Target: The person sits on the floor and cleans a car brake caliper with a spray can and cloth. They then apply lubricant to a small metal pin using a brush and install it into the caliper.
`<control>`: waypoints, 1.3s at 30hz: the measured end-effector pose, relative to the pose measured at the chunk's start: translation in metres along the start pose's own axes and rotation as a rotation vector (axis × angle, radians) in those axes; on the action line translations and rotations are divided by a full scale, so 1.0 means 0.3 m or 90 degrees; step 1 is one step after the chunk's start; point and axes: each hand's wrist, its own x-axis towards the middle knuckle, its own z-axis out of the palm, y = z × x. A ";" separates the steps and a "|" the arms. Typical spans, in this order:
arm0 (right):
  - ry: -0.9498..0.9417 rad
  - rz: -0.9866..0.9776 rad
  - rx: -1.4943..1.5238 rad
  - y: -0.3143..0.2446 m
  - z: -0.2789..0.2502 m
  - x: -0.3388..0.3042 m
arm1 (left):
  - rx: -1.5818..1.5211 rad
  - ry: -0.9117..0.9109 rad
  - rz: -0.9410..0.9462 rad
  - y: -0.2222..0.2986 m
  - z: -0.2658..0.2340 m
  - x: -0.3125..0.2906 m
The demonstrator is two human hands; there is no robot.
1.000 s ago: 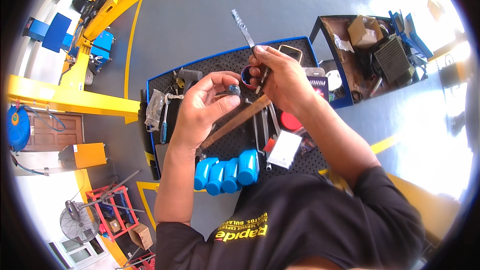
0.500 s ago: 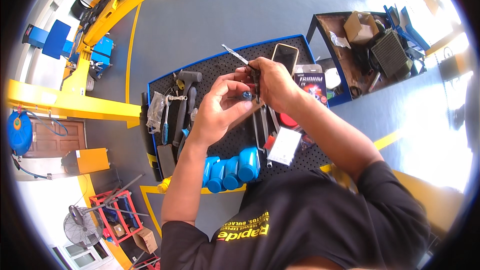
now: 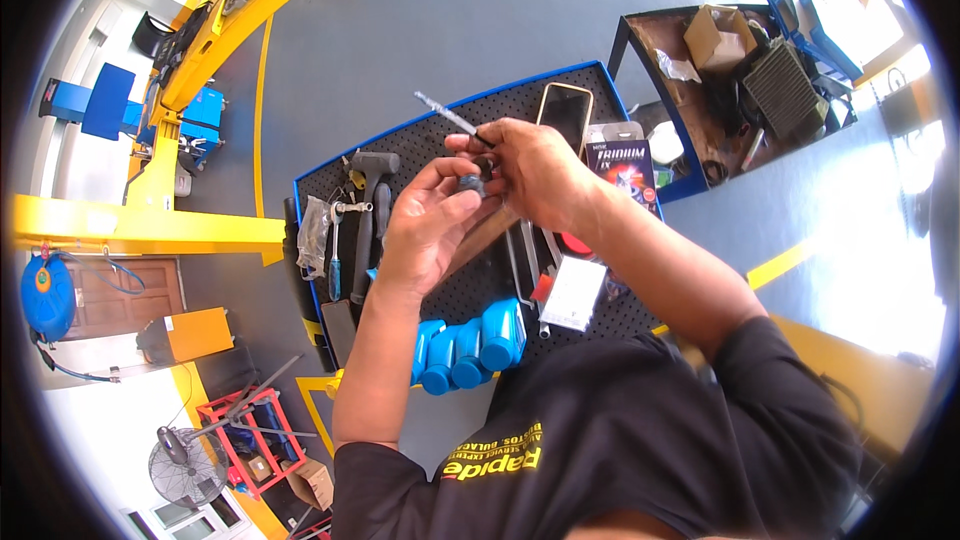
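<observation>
With left hand point(image 3: 422, 230), pinches small dark piece point(image 3: 471, 183); with right hand point(image 3: 545, 172), grips slim tool point(image 3: 449, 114), above blue-edged perforated tabletop point(image 3: 488, 275).

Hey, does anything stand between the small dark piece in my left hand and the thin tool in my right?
Nothing visible stands between them. The small dark piece, pinched in the left hand, is close to the right hand, whose grip partly hides the thin tool; whether they touch is unclear.
</observation>
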 end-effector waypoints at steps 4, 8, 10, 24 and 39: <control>0.047 -0.255 -0.167 -0.034 -0.090 0.024 | -0.017 -0.033 0.029 0.046 -0.029 -0.032; 0.126 -0.354 -0.637 -0.083 -0.261 0.039 | -0.005 0.012 0.014 0.085 -0.098 -0.075; 0.162 -0.364 -0.776 -0.062 -0.300 0.037 | 0.012 0.048 0.002 0.085 -0.130 -0.091; 0.144 -0.604 -1.083 0.048 -0.277 0.189 | 0.071 0.137 -0.015 0.063 -0.139 -0.048; 0.107 -0.508 -1.002 -0.020 -0.292 0.094 | -0.002 0.121 0.026 0.030 -0.144 0.002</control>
